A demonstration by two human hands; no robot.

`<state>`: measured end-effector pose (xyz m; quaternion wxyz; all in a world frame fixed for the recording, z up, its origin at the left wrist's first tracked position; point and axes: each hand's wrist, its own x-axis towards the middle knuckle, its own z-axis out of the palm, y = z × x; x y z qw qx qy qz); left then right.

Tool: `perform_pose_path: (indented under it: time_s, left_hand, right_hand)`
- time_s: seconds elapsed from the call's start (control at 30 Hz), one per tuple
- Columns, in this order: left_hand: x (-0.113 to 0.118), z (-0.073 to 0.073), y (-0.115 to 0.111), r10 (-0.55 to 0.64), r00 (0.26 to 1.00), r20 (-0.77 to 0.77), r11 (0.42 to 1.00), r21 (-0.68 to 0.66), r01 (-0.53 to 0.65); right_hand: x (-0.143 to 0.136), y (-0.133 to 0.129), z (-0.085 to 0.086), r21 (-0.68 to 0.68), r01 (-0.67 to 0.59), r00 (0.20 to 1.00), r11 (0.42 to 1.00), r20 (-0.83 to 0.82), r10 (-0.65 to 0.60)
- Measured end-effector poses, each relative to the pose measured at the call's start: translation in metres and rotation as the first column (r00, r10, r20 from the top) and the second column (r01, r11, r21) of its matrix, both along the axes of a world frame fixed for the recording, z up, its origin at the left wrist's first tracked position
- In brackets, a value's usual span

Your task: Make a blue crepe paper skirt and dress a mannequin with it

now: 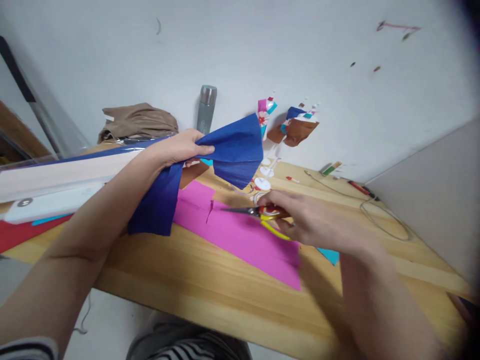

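Above the pink sheet (240,235), left hand (180,147) pinches blue paper (225,150); right hand (300,220) grips scissors (258,214).

Near edge: bare wooden table (210,280) in front of the pink paper (240,235), open to a hand.
Centre: blocked by the left hand (176,149) lifting blue paper (225,150) and the right hand (300,220) with scissors (258,214).
Left: long boxes (56,180) and red sheet (18,232) fill it.
Back wall: flask (206,107), paper figures (292,127), tape rolls (262,184).
Right: looped cable (382,220) on otherwise bare wood.
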<state>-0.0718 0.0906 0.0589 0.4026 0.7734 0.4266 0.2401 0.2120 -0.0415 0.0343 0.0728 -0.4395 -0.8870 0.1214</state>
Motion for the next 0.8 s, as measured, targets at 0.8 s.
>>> perform_pose_path:
  time_s: [0.8]
  left_hand:
    - [0.007,0.013,-0.014,-0.089,0.926,-0.367,0.979,0.138,0.149]
  right_hand:
    - [0.042,0.008,0.016,0.069,0.110,0.985,0.992,-0.145,-0.099]
